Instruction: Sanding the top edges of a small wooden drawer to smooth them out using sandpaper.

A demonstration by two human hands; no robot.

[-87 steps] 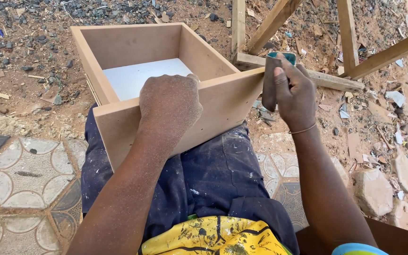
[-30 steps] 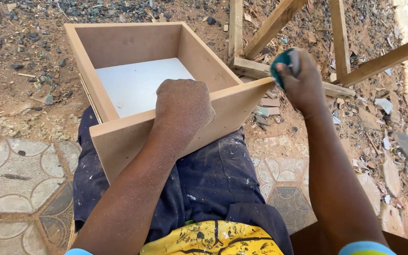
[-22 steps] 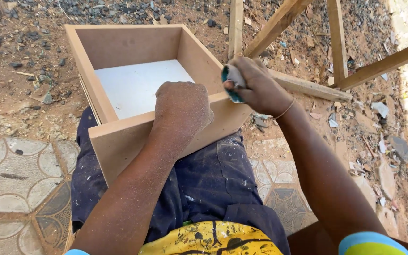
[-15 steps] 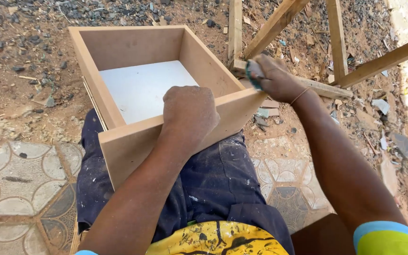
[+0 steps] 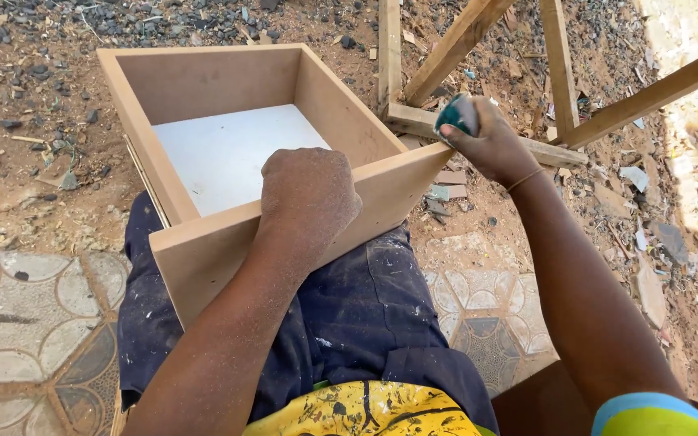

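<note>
A brown fibreboard drawer box [image 5: 203, 242] with a white bottom panel rests on my lap, open side up. My left hand [image 5: 307, 198] clamps over the middle of its near wall, fingers hooked inside. My right hand [image 5: 486, 141] grips a folded piece of sandpaper with a teal back [image 5: 456, 115] and presses it against the box's near right corner. Both arms are dusted with fine sawdust.
A frame of rough wooden battens [image 5: 478, 73] stands on the dirt just behind my right hand. Gravel, wood chips and paper scraps litter the ground. Patterned paving tiles [image 5: 34, 307] lie at the left and under my legs.
My right hand slid the sandpaper in along the near wall's top edge toward my left hand, then back out to the right corner. My left hand stayed gripping the wall.
</note>
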